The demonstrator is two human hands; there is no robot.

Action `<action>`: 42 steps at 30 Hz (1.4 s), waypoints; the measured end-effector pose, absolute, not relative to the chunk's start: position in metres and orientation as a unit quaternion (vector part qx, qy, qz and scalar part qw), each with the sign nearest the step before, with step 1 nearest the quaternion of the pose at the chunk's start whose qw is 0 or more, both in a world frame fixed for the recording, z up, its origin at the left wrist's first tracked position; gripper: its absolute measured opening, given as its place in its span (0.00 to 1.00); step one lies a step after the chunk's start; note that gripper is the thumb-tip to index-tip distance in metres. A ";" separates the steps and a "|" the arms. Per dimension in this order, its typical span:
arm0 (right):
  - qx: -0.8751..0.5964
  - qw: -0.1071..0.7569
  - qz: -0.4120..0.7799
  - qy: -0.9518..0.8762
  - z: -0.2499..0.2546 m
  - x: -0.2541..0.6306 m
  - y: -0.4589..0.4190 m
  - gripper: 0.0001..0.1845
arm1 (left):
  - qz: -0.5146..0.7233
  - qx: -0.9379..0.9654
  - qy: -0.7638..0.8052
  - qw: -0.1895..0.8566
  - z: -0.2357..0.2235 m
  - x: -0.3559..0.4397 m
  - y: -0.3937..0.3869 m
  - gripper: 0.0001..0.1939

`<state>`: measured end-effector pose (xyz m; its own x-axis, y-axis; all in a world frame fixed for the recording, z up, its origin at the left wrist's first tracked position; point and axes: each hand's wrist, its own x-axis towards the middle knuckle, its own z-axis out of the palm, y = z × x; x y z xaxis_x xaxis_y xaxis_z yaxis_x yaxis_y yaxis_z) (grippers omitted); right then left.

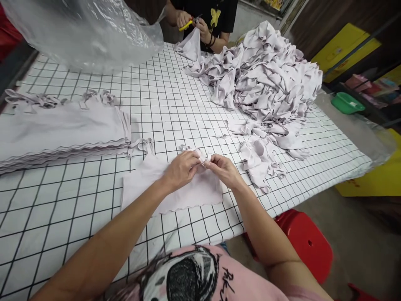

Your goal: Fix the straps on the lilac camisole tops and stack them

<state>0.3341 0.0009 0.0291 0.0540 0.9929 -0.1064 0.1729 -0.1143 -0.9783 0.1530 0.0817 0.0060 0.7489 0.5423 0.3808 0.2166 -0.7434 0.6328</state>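
Note:
A pale pink camisole (175, 196) lies flat on the table in front of me, its wavy hem toward me. My left hand (183, 170) pinches the top edge near its right strap. Close beside it, my right hand (223, 168) has thumb and forefinger closed on the same strap area, where a small white piece shows between the fingertips. The camisole's other strap (146, 144) lies loose at the upper left. What exactly sits between the fingers is partly hidden.
Stacked matching camisoles (62, 125) lie at the left. A large heap of crumpled garments (272, 75) covers the far right. Across the grid-patterned table (156, 104), a co-worker's hands (203, 31) hold yellow-handled snippers (186, 26) and a garment. Plastic sheeting (94, 37) and a red stool (308, 242) are nearby.

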 end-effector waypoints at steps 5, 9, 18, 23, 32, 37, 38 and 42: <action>-0.577 0.491 0.457 -0.467 0.020 0.329 0.015 0.18 | 0.329 0.807 0.260 0.416 0.026 0.151 0.081 0.08; -0.575 0.473 0.458 -0.485 0.021 0.328 0.015 0.18 | 0.349 0.775 0.284 0.444 0.025 0.155 0.082 0.06; -0.633 0.419 0.104 -0.643 0.035 0.325 0.015 0.10 | 0.359 0.789 0.283 0.412 0.016 0.154 0.088 0.06; -0.569 0.321 0.103 -0.750 0.029 0.317 0.018 0.12 | 0.345 0.802 0.263 0.411 0.011 0.150 0.091 0.05; -0.512 0.341 0.214 -0.759 0.027 0.327 0.023 0.02 | 0.304 0.829 0.232 0.408 0.015 0.143 0.090 0.06; -0.498 0.311 0.346 -0.732 0.031 0.332 0.023 0.04 | 0.271 0.829 0.220 0.436 0.019 0.140 0.090 0.06; -0.501 0.302 0.349 -0.732 0.031 0.333 0.023 0.04 | 0.272 0.827 0.218 0.442 0.018 0.140 0.090 0.06; -0.490 0.301 0.231 -0.785 0.029 0.335 0.024 0.12 | 0.311 0.793 0.225 0.473 0.018 0.140 0.091 0.05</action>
